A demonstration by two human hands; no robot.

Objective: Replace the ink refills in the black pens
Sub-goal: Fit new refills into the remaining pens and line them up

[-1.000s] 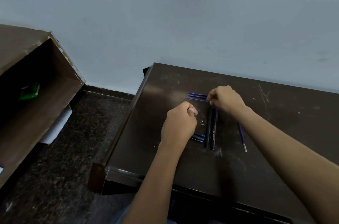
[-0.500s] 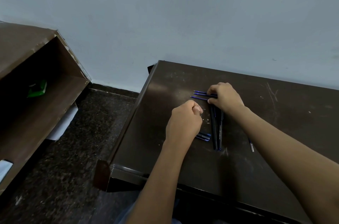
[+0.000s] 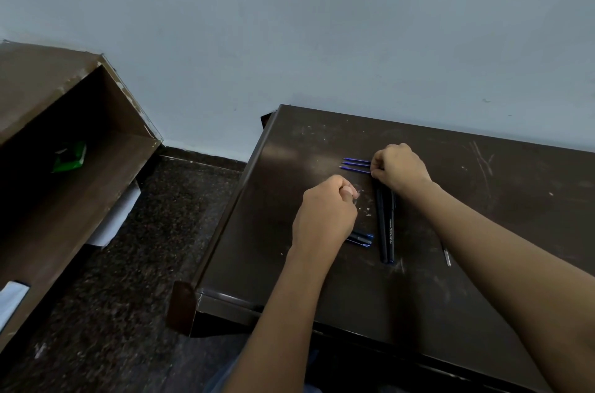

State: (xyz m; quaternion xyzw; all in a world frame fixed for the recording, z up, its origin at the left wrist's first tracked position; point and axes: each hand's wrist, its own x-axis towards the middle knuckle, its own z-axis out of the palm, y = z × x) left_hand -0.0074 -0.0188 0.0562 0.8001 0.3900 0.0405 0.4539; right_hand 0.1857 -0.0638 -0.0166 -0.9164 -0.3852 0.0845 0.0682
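Three thin blue refills (image 3: pixel 355 165) lie side by side on the dark table (image 3: pixel 483 199). My right hand (image 3: pixel 399 169) has its fingers curled at their right ends and pinches the nearest one. Two black pens (image 3: pixel 386 225) lie parallel just below that hand, pointing toward me. My left hand (image 3: pixel 325 215) is curled into a fist left of the pens, thumb against the forefinger, with nothing visible in it. Dark blue-tipped pen parts (image 3: pixel 362 238) stick out from under its wrist. Another refill's metal tip (image 3: pixel 447 256) shows beside my right forearm.
The table's left edge (image 3: pixel 231 215) drops to a dark speckled floor. A brown open shelf unit (image 3: pixel 64 167) stands at the left with a green packet (image 3: pixel 69 156) inside. A pale wall rises right behind the table.
The view has shifted slightly. Both hands stay in nearly the same places. My right forearm now covers more of the loose refill at the right.
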